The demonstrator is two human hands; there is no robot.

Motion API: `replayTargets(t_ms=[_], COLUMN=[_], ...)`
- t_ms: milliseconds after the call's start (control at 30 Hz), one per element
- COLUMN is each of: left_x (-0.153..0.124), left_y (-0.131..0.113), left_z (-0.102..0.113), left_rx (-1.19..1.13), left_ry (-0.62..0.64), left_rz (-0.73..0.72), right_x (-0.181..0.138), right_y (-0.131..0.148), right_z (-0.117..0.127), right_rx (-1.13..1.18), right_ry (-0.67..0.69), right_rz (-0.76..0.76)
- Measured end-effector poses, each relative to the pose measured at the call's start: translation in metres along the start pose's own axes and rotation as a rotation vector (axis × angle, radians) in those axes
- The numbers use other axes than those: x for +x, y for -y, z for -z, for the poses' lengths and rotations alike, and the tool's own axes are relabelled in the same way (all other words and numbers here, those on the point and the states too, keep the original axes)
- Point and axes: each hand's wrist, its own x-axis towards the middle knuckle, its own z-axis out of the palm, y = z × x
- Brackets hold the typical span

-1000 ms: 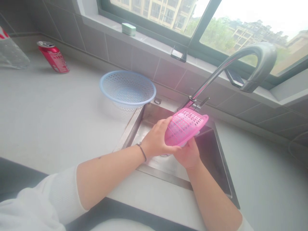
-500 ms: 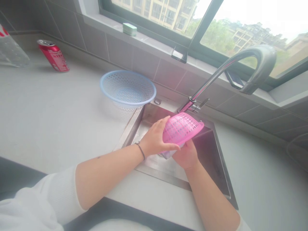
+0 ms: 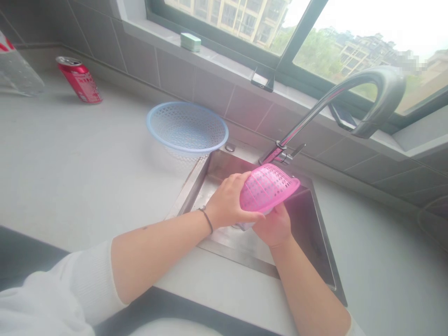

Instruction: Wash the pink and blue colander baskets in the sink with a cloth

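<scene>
A small pink plastic basket (image 3: 264, 189) with a perforated wall is tilted on its side above the sink (image 3: 231, 245). My left hand (image 3: 229, 198) grips its near left side, thumb along the rim and fingers over the outside. Against the open underside is my right hand (image 3: 275, 226), its fingers mostly hidden by the basket. A bit of pale grey-white material (image 3: 246, 226) shows below the rim, between the two hands; its kind is unclear.
A round blue mesh basket (image 3: 187, 128) stands on the counter left of the sink. The curved metal faucet (image 3: 315, 112) rises behind it. Farther left are a red can (image 3: 80, 80) and a clear bottle (image 3: 19, 70). On the windowsill lies a pale green block (image 3: 191, 42).
The view has shifted very slightly. The pink basket has turned a little in my hands, and less of the pale material shows beneath it.
</scene>
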Motion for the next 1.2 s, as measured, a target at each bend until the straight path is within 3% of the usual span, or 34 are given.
replayTargets(t_ms=[100, 300, 500, 700, 1000, 1200], left_x=[-0.001, -0.002, -0.001, -0.001, -0.003, -0.004], left_y=[0.0, 0.003, 0.001, 0.002, 0.005, 0.005], left_z=[-0.003, -0.003, -0.003, -0.002, -0.005, -0.006], left_rx=[-0.023, -0.042, -0.026, -0.036, -0.093, -0.031], left_ry=[0.031, -0.043, 0.016, -0.049, 0.088, -0.052], left_rz=[-0.035, 0.075, -0.026, 0.081, -0.053, 0.048], right_x=[0.0, -0.001, -0.001, 0.0, -0.002, 0.0], right_y=[0.005, -0.002, 0.004, -0.006, 0.008, -0.007], right_z=[0.0, -0.008, -0.001, -0.008, -0.002, -0.015], right_rx=[0.047, -0.146, 0.064, -0.11, 0.139, -0.07], right_ry=[-0.047, 0.045, -0.02, 0.04, -0.054, 0.071], right_rz=[0.061, -0.025, 0.024, -0.071, 0.039, -0.06])
